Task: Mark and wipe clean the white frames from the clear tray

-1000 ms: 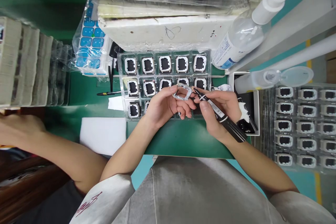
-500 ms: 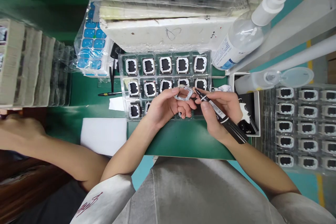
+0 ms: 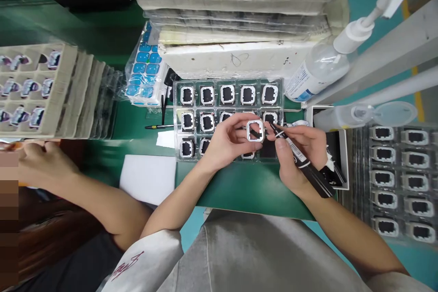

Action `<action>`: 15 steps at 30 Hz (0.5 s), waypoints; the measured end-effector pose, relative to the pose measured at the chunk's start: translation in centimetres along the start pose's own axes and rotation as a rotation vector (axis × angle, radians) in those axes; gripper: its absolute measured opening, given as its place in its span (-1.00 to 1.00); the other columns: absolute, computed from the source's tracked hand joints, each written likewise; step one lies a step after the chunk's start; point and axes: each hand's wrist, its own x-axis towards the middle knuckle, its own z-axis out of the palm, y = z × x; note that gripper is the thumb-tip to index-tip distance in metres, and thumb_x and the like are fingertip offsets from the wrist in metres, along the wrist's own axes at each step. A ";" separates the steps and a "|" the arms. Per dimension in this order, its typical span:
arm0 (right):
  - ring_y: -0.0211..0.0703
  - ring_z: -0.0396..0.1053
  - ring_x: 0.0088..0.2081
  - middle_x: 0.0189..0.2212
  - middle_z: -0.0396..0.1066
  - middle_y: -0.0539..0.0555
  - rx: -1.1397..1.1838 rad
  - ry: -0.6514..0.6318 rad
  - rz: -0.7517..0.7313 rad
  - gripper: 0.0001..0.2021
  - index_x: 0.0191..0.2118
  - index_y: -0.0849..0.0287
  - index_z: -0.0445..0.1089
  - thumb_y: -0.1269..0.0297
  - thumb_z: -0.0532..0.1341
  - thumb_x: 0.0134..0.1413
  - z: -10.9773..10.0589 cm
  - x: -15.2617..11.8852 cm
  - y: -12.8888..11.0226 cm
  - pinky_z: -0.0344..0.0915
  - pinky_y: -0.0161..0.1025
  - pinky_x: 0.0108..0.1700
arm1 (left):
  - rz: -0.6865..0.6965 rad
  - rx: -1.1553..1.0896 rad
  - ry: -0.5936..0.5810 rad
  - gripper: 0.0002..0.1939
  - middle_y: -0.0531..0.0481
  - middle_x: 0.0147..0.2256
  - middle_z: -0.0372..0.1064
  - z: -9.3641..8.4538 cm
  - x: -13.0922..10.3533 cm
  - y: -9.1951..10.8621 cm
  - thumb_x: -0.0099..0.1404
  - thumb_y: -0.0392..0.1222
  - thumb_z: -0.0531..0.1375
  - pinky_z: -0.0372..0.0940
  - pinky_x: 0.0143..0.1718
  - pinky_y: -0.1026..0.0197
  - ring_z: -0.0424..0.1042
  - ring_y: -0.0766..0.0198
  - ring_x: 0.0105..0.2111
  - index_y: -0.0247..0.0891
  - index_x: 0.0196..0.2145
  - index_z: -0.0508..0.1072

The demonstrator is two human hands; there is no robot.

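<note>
Between the thumb and fingers of my left hand (image 3: pixel 228 142) is a small silver-white square frame (image 3: pixel 255 122) with rounded corners, its open face turned up towards me. My right hand (image 3: pixel 301 150) grips a black marker pen (image 3: pixel 301 159); its tip end points at the frame's right side, and whether it touches cannot be made out. Under both hands lies a clear plastic tray (image 3: pixel 177 114) with rows of similar frames, each showing a black middle. My left hand covers part of the tray's lower rows.
Stacked trays and a white foam block (image 3: pixel 212 61) stand behind. A pump bottle (image 3: pixel 316 61) and an open box (image 3: pixel 345 164) are on the right, beside more filled trays (image 3: pixel 393 169). A white foam sheet (image 3: pixel 148 178) lies left, near a co-worker's arm (image 3: pixel 102 196).
My left hand has turned the square frame from a tilted pose to face me. The right hand still holds the marker near it. The camera view has shifted slightly.
</note>
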 end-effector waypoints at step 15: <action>-0.06 0.70 0.04 0.09 0.65 0.18 -0.093 -0.066 0.140 -0.82 -0.05 0.09 0.39 0.21 0.40 0.49 -0.3 -0.3 0.2 0.70 -0.12 -0.05 | 0.277 0.376 0.102 -0.51 -0.09 -0.06 0.66 0.5 -0.6 -1.4 0.31 -0.31 0.46 0.66 0.05 0.19 0.71 0.16 -0.02 -0.21 0.18 0.57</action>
